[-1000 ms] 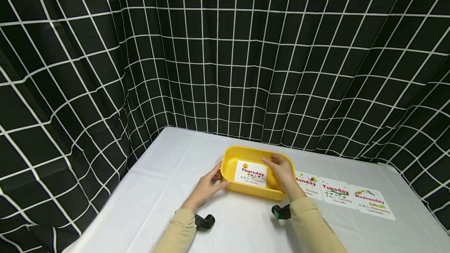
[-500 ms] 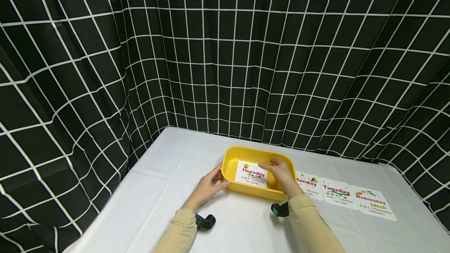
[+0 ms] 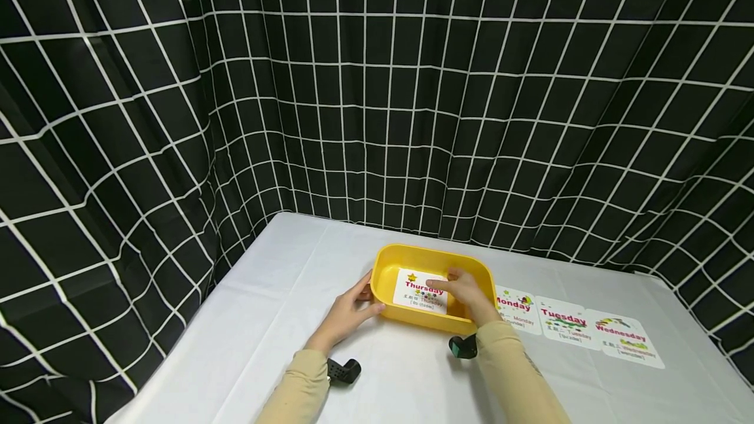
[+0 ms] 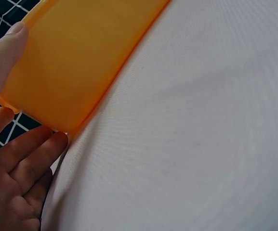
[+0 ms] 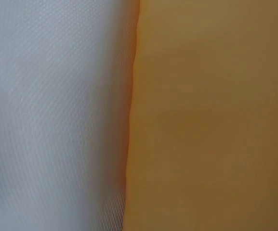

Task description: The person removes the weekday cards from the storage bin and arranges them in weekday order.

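Observation:
A yellow plastic tray (image 3: 418, 322) stands on the white-covered table in the head view. My left hand (image 3: 343, 320) holds its left end, and in the left wrist view the thumb (image 4: 14, 41) lies along the tray wall (image 4: 76, 62) with the fingertips near its bottom corner. Inside the tray lies a white card printed "Thursday" (image 3: 412, 299). My right hand (image 3: 470, 294) reaches into the tray, its thumb extended over the card's upper right and apparently touching it. The right wrist view has only the tray's side (image 5: 211, 115) and white cloth, with no fingers showing.
Right of the tray lie a "Monday" card (image 3: 518, 320), partly covered by the tray, a "Tuesday" card (image 3: 568, 334) and a "Wednesday" card (image 3: 627, 344) in a row. A black curtain with white grid lines (image 3: 377, 97) encloses the table (image 3: 318, 260).
My right hand has moved left and toward me inside the tray, its thumb coming over the "Thursday" card. The left hand and the tray stay in place.

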The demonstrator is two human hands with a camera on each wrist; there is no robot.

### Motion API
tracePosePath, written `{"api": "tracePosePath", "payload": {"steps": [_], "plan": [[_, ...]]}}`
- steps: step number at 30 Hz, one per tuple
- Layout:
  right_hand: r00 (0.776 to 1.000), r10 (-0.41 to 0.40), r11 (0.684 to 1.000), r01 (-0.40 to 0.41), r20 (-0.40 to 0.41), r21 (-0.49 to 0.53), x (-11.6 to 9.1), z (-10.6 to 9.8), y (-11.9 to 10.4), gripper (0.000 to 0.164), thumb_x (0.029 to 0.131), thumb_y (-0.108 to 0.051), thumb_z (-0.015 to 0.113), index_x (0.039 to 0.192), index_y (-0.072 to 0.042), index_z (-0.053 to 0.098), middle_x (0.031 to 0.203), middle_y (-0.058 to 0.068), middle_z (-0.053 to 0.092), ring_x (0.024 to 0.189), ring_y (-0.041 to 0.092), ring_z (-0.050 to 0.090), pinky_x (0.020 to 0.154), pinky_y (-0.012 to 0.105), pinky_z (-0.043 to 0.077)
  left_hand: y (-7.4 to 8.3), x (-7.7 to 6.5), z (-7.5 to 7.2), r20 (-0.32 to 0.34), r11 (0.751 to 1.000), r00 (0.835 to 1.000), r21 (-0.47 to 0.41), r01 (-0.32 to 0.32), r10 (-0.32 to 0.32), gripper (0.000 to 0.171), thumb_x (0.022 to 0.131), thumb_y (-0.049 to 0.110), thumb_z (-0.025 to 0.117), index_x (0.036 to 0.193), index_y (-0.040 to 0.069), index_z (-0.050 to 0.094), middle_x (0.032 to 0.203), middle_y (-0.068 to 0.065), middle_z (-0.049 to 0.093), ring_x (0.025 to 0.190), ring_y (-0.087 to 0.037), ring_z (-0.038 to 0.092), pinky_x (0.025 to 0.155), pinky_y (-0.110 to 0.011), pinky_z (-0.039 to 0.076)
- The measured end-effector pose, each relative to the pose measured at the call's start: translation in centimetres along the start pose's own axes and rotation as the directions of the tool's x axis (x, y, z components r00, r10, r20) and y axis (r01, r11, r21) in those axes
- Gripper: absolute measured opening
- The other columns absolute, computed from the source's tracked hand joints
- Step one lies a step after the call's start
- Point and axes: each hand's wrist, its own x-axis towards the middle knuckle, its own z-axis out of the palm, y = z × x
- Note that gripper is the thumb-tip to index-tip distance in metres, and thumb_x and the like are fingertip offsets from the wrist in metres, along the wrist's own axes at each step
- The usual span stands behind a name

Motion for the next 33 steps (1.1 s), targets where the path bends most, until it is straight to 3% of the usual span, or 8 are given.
{"api": "tracePosePath", "payload": {"steps": [8,15,25,33], "plan": [[1.000,-0.027,0.989,0.026,-0.003,-0.143,0.27,0.30,0.34,0.087,0.072,-0.021,0.081,0.133,0.016,0.031,0.133,0.034,0.036,0.118,0.040,0.038,0.103,0.050,0.025,0.03,-0.05,0.00,-0.002,1.000,1.000,-0.001,0.007,-0.007,0.080,0.080,0.048,0.067,0.147,0.026,0.028,0.119,0.002,0.060,0.102,-0.008,0.054,0.102,-0.046,0.028],[0.998,-0.067,0.953,0.062,-0.007,-0.296,0.89,0.45,0.70,0.085,0.069,-0.021,0.083,0.130,0.016,0.037,0.132,0.034,0.035,0.120,0.042,0.033,0.104,0.051,0.021,0.24,-0.12,-0.03,-0.003,1.000,1.000,0.006,0.011,-0.011,0.079,0.081,0.048,0.067,0.147,0.028,0.028,0.118,0.002,0.060,0.102,-0.008,0.054,0.102,-0.047,0.027],[0.999,-0.043,0.952,0.037,-0.012,-0.304,0.79,0.42,0.89,0.091,0.066,-0.026,0.085,0.133,0.012,0.037,0.130,0.031,0.033,0.115,0.039,0.030,0.104,0.050,0.020,0.34,-0.06,-0.03,0.000,1.000,1.000,0.005,0.015,-0.015,0.079,0.080,0.048,0.067,0.147,0.028,0.028,0.119,0.001,0.059,0.102,-0.009,0.054,0.103,-0.046,0.027],[0.999,-0.037,0.931,0.028,-0.018,-0.364,0.66,0.47,0.87,0.091,0.065,-0.027,0.085,0.132,0.011,0.038,0.132,0.031,0.031,0.118,0.041,0.027,0.103,0.052,0.020,0.28,-0.08,-0.05,-0.002,1.000,1.000,0.015,0.018,-0.018,0.079,0.080,0.049,0.067,0.146,0.030,0.028,0.118,0.002,0.060,0.102,-0.008,0.053,0.102,-0.045,0.028]]}}
